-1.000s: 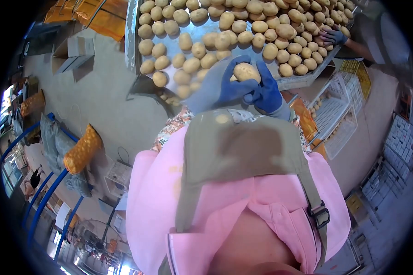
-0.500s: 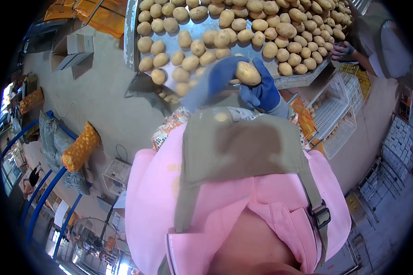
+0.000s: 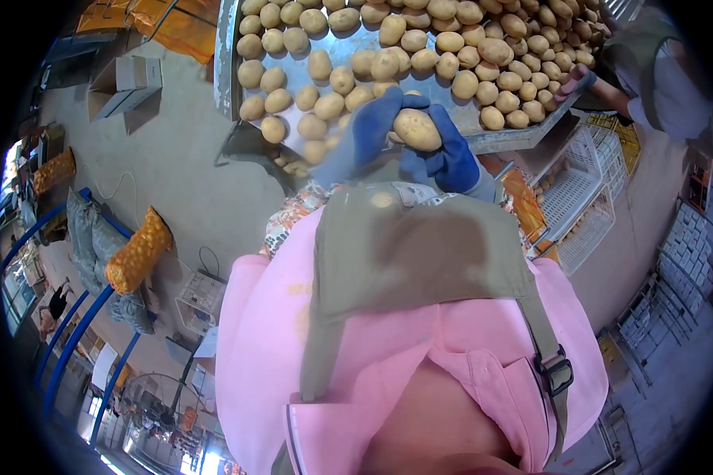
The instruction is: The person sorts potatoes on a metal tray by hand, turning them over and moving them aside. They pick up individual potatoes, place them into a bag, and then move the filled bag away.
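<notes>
In the head view, a large yellow-brown potato (image 3: 417, 130) is held up in front of the apron at the table's near edge. My right hand (image 3: 453, 154), in a blue glove with a grey cuff, wraps it from the right. From the left, my left hand (image 3: 370, 127), gloved alike, curls its fingers against the same potato. A small pale piece shows beneath the left thumb; what it is, I cannot make out. Beyond both hands, many loose potatoes (image 3: 329, 106) lie on the metal sorting table (image 3: 483, 141), packed more densely toward the right.
At the table's right end stands another person (image 3: 665, 75), one gloved hand (image 3: 576, 81) by the potatoes. White plastic crates (image 3: 570, 198) are on the floor to the right. Leftward are a cardboard box (image 3: 125, 87), a filled orange mesh sack (image 3: 139, 249) and blue rails (image 3: 79, 332).
The potato in my right hand has moved slightly left and turned. My left hand, blurred before, now rests against it. The other person's hand has shifted a little upward.
</notes>
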`<state>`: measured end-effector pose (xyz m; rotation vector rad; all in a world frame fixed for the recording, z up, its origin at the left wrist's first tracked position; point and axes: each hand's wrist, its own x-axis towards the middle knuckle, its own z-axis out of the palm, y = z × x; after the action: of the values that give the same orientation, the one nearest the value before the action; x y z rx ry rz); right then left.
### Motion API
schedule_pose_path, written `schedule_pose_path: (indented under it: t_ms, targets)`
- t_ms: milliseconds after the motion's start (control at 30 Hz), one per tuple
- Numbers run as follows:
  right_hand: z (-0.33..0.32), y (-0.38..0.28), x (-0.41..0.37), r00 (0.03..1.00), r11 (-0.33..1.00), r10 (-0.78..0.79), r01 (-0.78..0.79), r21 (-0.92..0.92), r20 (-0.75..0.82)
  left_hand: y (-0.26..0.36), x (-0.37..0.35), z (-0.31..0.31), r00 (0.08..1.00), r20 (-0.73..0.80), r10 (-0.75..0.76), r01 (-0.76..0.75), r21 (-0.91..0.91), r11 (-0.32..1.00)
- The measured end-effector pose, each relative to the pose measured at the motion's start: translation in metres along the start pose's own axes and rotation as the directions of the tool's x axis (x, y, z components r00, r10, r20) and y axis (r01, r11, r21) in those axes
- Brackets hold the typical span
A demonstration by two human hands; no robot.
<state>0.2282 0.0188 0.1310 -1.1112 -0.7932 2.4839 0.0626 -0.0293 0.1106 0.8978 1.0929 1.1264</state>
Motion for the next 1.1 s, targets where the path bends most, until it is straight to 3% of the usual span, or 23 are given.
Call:
schedule_pose_path:
  t_ms: [33,67,100,133,267,367,467,533,567,633,667,700,733,800,833,867,900,933,967,1000,1067,1100]
  targets:
    - [0.002,-0.001,-0.001,1.0,1.0,0.002,-0.002,0.0,-0.001,0.001,0.0,-0.002,0.976,0.079,0.202,-0.215,0.228,0.95]
    - [0.004,-0.004,-0.001,1.0,0.999,0.008,-0.008,-0.036,-0.003,0.014,0.002,0.001,0.977,0.077,0.201,-0.214,0.226,0.95]
    - [0.006,-0.005,-0.001,1.0,0.997,0.016,-0.016,-0.072,-0.004,0.029,0.004,0.005,0.998,0.02,-0.059,0.061,-0.098,0.993]
    - [0.007,-0.005,0.0,1.0,0.997,0.02,-0.02,-0.072,-0.002,0.038,0.004,0.008,0.947,0.051,-0.318,0.309,-0.415,0.856]
    - [0.005,-0.004,0.0,1.0,0.993,0.03,-0.031,-0.118,-0.006,0.03,0.003,0.0,0.942,0.124,-0.312,0.334,-0.436,0.836]
    - [0.003,-0.004,0.002,1.0,0.989,0.028,-0.028,-0.147,0.002,0.024,0.002,-0.005,0.974,0.143,-0.176,0.21,-0.279,0.937]
    - [0.004,-0.001,0.005,1.0,0.991,-0.015,0.012,-0.134,-0.019,0.034,-0.001,-0.001,0.948,0.222,-0.228,0.298,-0.369,0.88]
    - [0.0,0.003,0.007,0.997,0.991,-0.065,0.059,-0.117,-0.048,0.042,-0.004,0.014,0.986,-0.025,-0.162,0.16,-0.06,0.985]
    - [-0.008,0.003,0.007,1.0,1.0,0.006,-0.006,-0.024,0.016,0.034,-0.003,0.01,0.987,-0.024,-0.161,0.159,-0.06,0.985]
    - [-0.023,0.006,0.012,0.995,0.996,0.062,-0.068,0.064,0.084,-0.003,-0.002,-0.006,0.992,0.082,0.098,-0.124,0.418,0.9]
    - [-0.03,0.009,0.014,0.997,0.988,-0.082,0.079,-0.129,-0.017,-0.015,-0.005,-0.017,0.991,0.089,0.1,-0.129,0.419,0.899]
    - [-0.038,0.01,0.017,0.967,0.923,-0.239,0.198,-0.33,-0.088,-0.027,-0.009,-0.031,0.99,-0.032,0.141,-0.11,0.463,0.88]
    - [-0.049,0.007,0.018,0.965,0.922,-0.245,0.203,-0.33,-0.091,-0.039,-0.013,-0.046,0.971,-0.153,0.186,-0.086,0.503,0.86]
    - [-0.085,-0.006,0.019,0.921,0.889,-0.209,0.039,-0.456,-0.329,-0.066,-0.022,-0.081,0.872,-0.483,-0.084,0.177,0.15,0.973]
    - [-0.118,0.006,0.027,0.894,0.795,-0.325,0.082,-0.601,-0.308,-0.078,-0.027,-0.1,0.859,-0.49,0.146,0.114,0.461,0.88]
    - [-0.12,0.008,0.031,0.892,0.794,-0.33,0.086,-0.602,-0.308,-0.088,-0.031,-0.115,0.83,-0.423,0.365,0.068,0.724,0.686]
    - [-0.119,0.011,0.035,0.897,0.506,-0.368,-0.028,-0.862,-0.245,-0.098,-0.03,-0.121,0.819,-0.484,0.308,0.102,0.651,0.752]
    - [-0.118,0.017,0.04,0.91,0.136,-0.376,-0.133,-0.982,-0.176,-0.102,-0.023,-0.119,0.819,-0.484,0.308,0.101,0.651,0.752]
    - [-0.14,0.062,0.067,0.922,0.405,-0.312,-0.09,-0.91,-0.23,-0.106,-0.014,-0.114,0.843,-0.497,0.206,0.222,0.671,0.708]
    - [-0.12,0.067,0.076,0.917,0.043,-0.37,-0.142,-0.989,-0.148,-0.109,-0.009,-0.108,0.85,-0.516,0.104,0.337,0.685,0.645]
    - [-0.107,0.066,0.094,0.928,0.317,-0.323,-0.078,-0.945,-0.185,-0.113,-0.005,-0.086,0.884,-0.458,0.089,0.396,0.837,0.379]
    - [-0.11,0.065,0.102,0.93,0.32,-0.32,-0.075,-0.944,-0.183,-0.108,-0.005,-0.078,0.903,-0.43,0.01,0.415,0.876,0.248]
